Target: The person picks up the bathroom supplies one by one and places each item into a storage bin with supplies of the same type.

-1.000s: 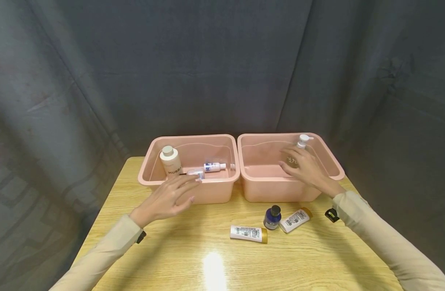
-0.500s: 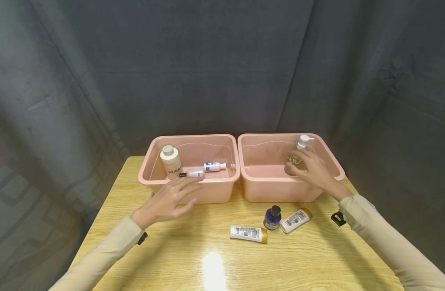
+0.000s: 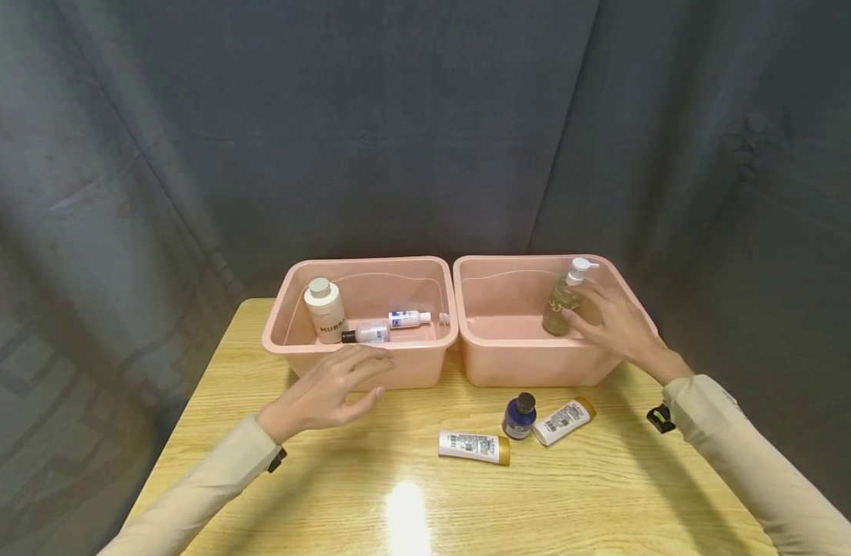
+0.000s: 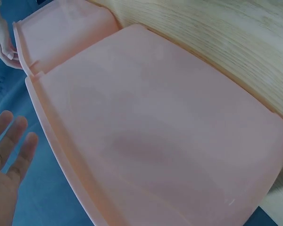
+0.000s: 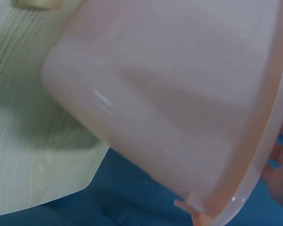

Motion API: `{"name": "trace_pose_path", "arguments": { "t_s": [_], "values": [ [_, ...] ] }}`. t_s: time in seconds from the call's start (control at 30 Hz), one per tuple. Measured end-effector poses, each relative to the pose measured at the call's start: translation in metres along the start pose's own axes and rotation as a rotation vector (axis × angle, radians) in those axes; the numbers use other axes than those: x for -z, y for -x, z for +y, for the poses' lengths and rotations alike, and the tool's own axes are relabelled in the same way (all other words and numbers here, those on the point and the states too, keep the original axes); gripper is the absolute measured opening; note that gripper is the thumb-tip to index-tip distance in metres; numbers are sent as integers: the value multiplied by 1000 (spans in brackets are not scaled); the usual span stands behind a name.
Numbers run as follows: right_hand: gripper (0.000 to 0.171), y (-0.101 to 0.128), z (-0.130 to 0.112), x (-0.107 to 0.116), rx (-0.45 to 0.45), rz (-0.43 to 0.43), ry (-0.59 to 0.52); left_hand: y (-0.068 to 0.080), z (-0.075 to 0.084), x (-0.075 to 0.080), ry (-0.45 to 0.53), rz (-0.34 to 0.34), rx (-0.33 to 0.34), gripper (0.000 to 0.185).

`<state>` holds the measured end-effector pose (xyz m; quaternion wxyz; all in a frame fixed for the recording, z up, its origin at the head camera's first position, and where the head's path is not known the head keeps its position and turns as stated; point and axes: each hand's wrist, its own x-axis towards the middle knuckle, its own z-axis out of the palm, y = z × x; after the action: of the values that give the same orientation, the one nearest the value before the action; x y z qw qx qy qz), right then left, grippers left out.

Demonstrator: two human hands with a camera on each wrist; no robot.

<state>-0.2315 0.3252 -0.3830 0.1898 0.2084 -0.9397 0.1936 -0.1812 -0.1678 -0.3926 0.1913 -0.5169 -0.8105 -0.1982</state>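
Note:
In the head view, my right hand (image 3: 609, 320) is over the right pink bin (image 3: 530, 364), fingers loosely spread at the right side of a green pump bottle (image 3: 556, 309) with a white pump. That bottle stands upright inside the bin, partly behind my fingers. My left hand (image 3: 331, 390) hovers before the front wall of the left pink bin (image 3: 425, 369), fingers relaxed and holding nothing. Inside this bin a white bottle (image 3: 326, 313) leans in the left corner. A clear black-capped bottle (image 3: 373, 333) and a small white-and-blue bottle (image 3: 406, 319) lie beside it.
On the wooden table (image 3: 328, 494) in front of the bins lie two white tubes with gold caps, one tube (image 3: 470, 445) at the middle and another tube (image 3: 563, 422) further right. Between them stands a dark blue bottle (image 3: 519, 417). A grey curtain (image 3: 398, 139) hangs behind.
My right hand has moved right, uncovering more of the green pump bottle, which stays standing in the bin. My left hand has drawn slightly down, and the clear bottle shows more fully.

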Motion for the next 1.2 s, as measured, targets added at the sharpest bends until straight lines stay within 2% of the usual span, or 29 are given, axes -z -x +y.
{"name": "trace_pose_path", "arguments": {
  "t_s": [0.47,0.8,0.93,1.2],
  "values": [
    [57,9,13,11,-34,-53,73,-1,2,-3,10,-18,-3,44],
    [73,15,18,20,-112,-142,87,0,0,-7,19,-15,4,44],
    [74,18,20,22,-137,-144,86,0,0,-8,21,-22,12,46],
    [75,23,28,23,-122,-131,118,0,1,-10,41,-51,21,49]
  ]
}}
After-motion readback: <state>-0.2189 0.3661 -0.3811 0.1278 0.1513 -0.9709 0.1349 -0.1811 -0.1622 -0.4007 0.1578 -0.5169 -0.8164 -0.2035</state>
